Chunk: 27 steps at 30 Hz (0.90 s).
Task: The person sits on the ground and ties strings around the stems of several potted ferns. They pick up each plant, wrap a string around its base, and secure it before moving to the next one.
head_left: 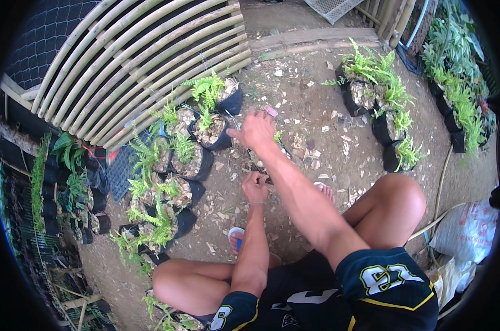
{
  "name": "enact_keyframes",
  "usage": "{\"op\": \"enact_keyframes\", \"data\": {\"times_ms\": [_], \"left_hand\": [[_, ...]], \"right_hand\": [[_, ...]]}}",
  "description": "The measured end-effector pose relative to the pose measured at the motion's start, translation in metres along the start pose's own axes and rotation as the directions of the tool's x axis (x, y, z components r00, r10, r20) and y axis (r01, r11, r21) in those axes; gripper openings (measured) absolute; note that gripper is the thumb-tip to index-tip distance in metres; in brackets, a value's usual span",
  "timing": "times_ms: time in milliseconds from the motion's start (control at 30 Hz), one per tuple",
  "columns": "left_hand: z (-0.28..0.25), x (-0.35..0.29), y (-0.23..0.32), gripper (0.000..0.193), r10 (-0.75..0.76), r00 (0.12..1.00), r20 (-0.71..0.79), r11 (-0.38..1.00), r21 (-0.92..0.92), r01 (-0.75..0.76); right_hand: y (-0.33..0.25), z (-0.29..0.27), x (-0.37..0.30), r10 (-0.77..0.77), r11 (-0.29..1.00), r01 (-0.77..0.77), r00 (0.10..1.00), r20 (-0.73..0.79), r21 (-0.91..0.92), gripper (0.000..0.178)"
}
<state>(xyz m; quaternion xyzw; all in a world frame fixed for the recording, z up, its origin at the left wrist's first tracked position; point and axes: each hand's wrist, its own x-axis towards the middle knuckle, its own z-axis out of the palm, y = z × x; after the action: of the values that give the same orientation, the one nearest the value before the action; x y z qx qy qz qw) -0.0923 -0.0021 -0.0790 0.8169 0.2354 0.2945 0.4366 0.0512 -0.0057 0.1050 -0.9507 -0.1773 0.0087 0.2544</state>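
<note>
Between my arms stands a black plant bag [257,164] with a small green fern [278,135], mostly hidden by my right forearm. My left hand [255,187] is closed at the bag's near side, its fingers curled at the dark rim. Beyond the bag, my right hand [254,130] reaches out with its thumb stretched apart from the fingers; it appears to hold nothing. A small pink piece [271,111] shows by its fingertips; whether they touch it I cannot tell. Left of that thumb sits another fern bag [220,139], filled with dry leaf bits.
Several potted ferns [186,160] crowd the left, beside a bamboo slat panel [150,66]. More fern bags [390,124] form a row at the right, with another row [454,118] farther out. A filled white sack [465,231] and a hose [443,176] lie at the right.
</note>
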Motion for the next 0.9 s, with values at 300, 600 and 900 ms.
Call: {"op": "enact_keyframes", "data": {"times_ms": [300, 600, 900], "left_hand": [[0.003, -0.003, 0.003, 0.019, -0.013, 1.000, -0.022, 0.999, -0.029, 0.013], [0.004, -0.003, 0.012, 0.017, -0.075, 0.995, -0.060, 0.991, -0.116, 0.068], [0.013, -0.004, 0.005, 0.015, -0.059, 0.998, -0.003, 0.991, -0.121, 0.058]], "right_hand": [[-0.011, -0.007, 0.074, -0.322, 0.946, 0.224, 0.613, 0.721, 0.233, 0.029], [-0.013, -0.063, 0.060, -0.464, 0.882, 0.155, 0.450, 0.763, 0.445, 0.011], [0.018, -0.078, 0.053, -0.537, 0.818, 0.059, 0.432, 0.724, 0.572, 0.008]]}}
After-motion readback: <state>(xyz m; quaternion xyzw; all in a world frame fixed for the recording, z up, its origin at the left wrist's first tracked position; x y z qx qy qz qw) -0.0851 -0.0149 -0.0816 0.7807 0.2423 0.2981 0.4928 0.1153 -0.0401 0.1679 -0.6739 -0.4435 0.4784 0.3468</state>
